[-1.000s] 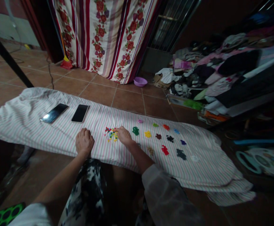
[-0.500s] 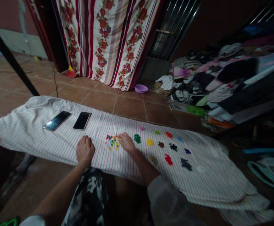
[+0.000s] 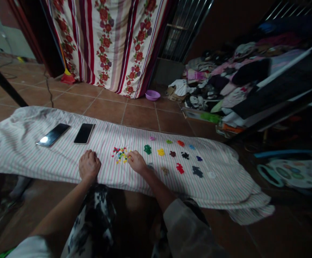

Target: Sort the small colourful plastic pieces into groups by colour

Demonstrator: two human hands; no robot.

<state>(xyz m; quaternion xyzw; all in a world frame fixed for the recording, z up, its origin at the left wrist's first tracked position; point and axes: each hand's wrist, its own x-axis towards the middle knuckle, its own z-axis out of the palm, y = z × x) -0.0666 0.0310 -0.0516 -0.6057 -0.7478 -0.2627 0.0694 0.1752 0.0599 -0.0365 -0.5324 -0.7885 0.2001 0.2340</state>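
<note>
A mixed pile of small coloured pieces [image 3: 120, 154], perhaps beads, lies on the striped cloth [image 3: 110, 134]. At its right edge my right hand [image 3: 137, 162] has its fingers pinched together. Yellow shows by the fingertips, but what they grip is too small to make out. To the left of the pile my left hand [image 3: 89, 165] rests on the cloth, closed with the fingers curled under. Sorted by colour, several small heaps spread out to the right, among them a green heap [image 3: 147, 149], a yellow heap [image 3: 160, 152], a red heap [image 3: 180, 168] and a dark grey heap [image 3: 197, 171].
Two phones, a left phone [image 3: 53, 135] and a right phone [image 3: 84, 133], lie on the cloth's left part. Beyond, on the tiled floor, are a purple basin [image 3: 152, 95], a floral curtain [image 3: 110, 46] and a large clothes pile [image 3: 220, 77].
The view has shifted, so the whole scene sits further left and slightly higher. My right hand stays pinched beside the mixed pile; my left hand still rests on the cloth.
</note>
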